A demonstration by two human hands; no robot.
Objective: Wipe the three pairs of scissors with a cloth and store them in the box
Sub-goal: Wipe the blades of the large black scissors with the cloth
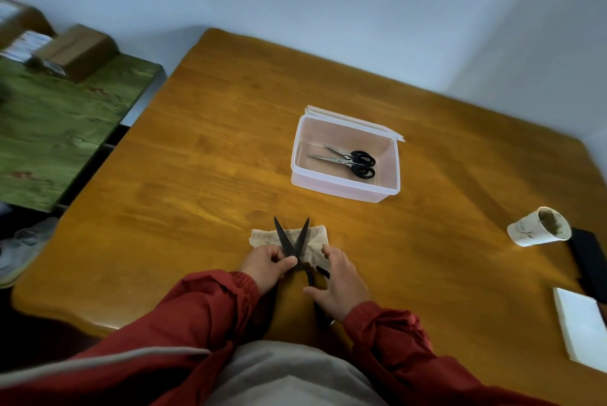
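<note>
Head view, table from above
Black scissors (293,243): at the near edge of the table (197,159), over the cloth, blades parted in a V that points away from the person. They are probably opened so each blade can be wiped on its own.
Left hand (267,266): thumb and curled fingers pinch the black scissors just below where the blades cross, steadying them for the wipe.
Right hand (338,284): fingers spread, forefinger tip on the cloth, thumb stretched toward the handles. No grip shows.
Cloth (317,236): pale and crumpled, flat on the table under the blades and touching both hands.
Box (345,190): clear plastic, open, well beyond the cloth toward the table's middle, within reach for putting the scissors away.
Stored scissors (348,161): steel blades and black handles, flat on the box floor. I judge two pairs side by side, so the black pair would be the last.
Lid (356,123): off, its edge showing at the far side of the box.
Paper cup (538,226): tipped on its side at the right, apart from the work.
Hidden or unclear: the black handles lie mostly under the right hand, and motion blur softens its fingers. A dark flat object (588,261) and a white pad (581,326) are cut off by the right edge.
</note>
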